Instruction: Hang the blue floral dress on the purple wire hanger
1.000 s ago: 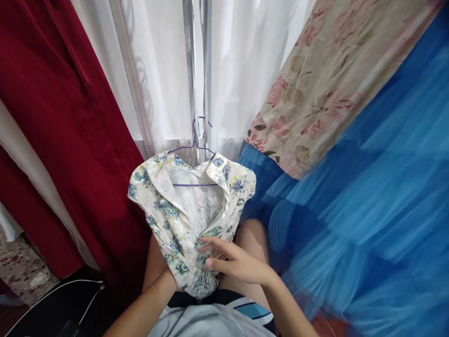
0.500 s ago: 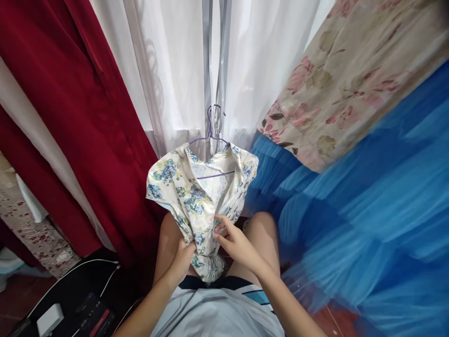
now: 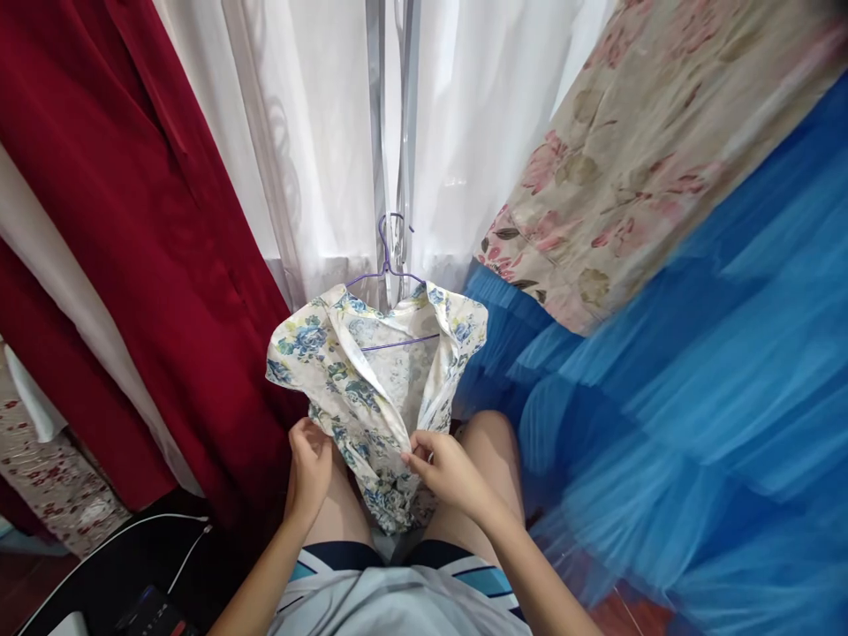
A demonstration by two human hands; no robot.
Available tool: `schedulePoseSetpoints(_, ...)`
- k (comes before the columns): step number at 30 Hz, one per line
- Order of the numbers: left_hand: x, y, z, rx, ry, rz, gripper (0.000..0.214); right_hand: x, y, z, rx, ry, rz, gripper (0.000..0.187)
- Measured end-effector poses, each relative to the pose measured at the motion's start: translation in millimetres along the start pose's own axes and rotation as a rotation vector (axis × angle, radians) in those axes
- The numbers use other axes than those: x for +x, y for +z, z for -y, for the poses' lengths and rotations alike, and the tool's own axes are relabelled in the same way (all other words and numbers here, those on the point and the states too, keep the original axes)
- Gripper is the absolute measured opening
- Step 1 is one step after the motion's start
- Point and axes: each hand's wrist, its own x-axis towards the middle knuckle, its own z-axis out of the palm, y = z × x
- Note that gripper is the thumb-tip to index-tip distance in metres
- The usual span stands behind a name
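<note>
A white blouse (image 3: 361, 397) with blue flowers, short sleeves and a deep V neckline hangs on a purple wire hanger (image 3: 386, 265) in front of me. Its lower end bunches together between my thighs. My right hand (image 3: 447, 468) pinches the front edge of the neckline near the bottom of the V. Below the left sleeve, my left hand (image 3: 310, 468) is curled at the blouse's side edge. Its fingertips are partly hidden, so I cannot tell whether it grips the cloth.
Behind the hanger hang white curtains (image 3: 318, 132) with grey strips between them. Red cloth (image 3: 165, 265) hangs on the left. On the right are a beige floral cloth (image 3: 623, 194) and blue tulle (image 3: 662, 442). A black surface (image 3: 112, 574) with white cables lies at lower left.
My left hand has moved up and left from the blouse's waist to just under the sleeve. My right hand has moved slightly down and now pinches the neckline edge; the V looks wider.
</note>
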Motion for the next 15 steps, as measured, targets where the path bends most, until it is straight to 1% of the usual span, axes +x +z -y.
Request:
schedulePoseSetpoints(1, -5.3, 0.5, -2.2, -0.003, 0.028, -0.036, 0.040, 0.2, 1.4, -0.3, -0.006, -0.003, -0.002, 0.018)
schedulePoseSetpoints(2, -12.4, 1.1, -6.5, -0.012, 0.066, -0.019, 0.039, 0.4, 2.7, -0.4, -0.015, -0.013, -0.005, 0.016)
schedulePoseSetpoints(3, -20.9, 2.2, -12.5, -0.021, 0.116, 0.058, 0.034, 0.6, 3.8, -0.5, -0.032, -0.031, -0.007, 0.015)
schedulePoseSetpoints(5, -40.0, 7.3, -26.4, -0.057, 0.211, 0.320, 0.025, 0.6, 6.7, -0.8, -0.075, -0.082, -0.009, 0.011)
schedulePoseSetpoints(6, -49.1, 11.6, -32.7, -0.075, 0.238, 0.447, 0.025, 0.5, 8.9, -0.9, -0.091, -0.105, -0.013, 0.011)
schedulePoseSetpoints(7, -57.2, 16.9, -37.8, -0.089, 0.249, 0.541, 0.027, 0.3, 11.7, -0.8, -0.098, -0.121, -0.022, 0.013)
schedulePoseSetpoints(8, -63.6, 22.7, -41.5, -0.098, 0.247, 0.592, 0.032, 0.1, 15.1, -0.6, -0.093, -0.129, -0.034, 0.015)
schedulePoseSetpoints(9, -68.1, 28.5, -43.8, -0.102, 0.237, 0.604, 0.037, -0.1, 18.8, -0.1, -0.078, -0.134, -0.047, 0.015)
schedulePoseSetpoints(11, -71.3, 38.6, -45.8, -0.105, 0.208, 0.586, 0.041, -0.4, 25.9, 1.4, -0.039, -0.148, -0.068, 0.015)
schedulePoseSetpoints(13, -68.6, 44.5, -46.8, -0.105, 0.185, 0.571, 0.038, -0.4, 30.0, 3.3, 0.006, -0.172, -0.067, 0.015)
schedulePoseSetpoints(15, -64.2, 45.8, -48.5, -0.104, 0.178, 0.567, 0.031, -0.3, 29.4, 5.4, 0.063, -0.184, -0.070, 0.017)
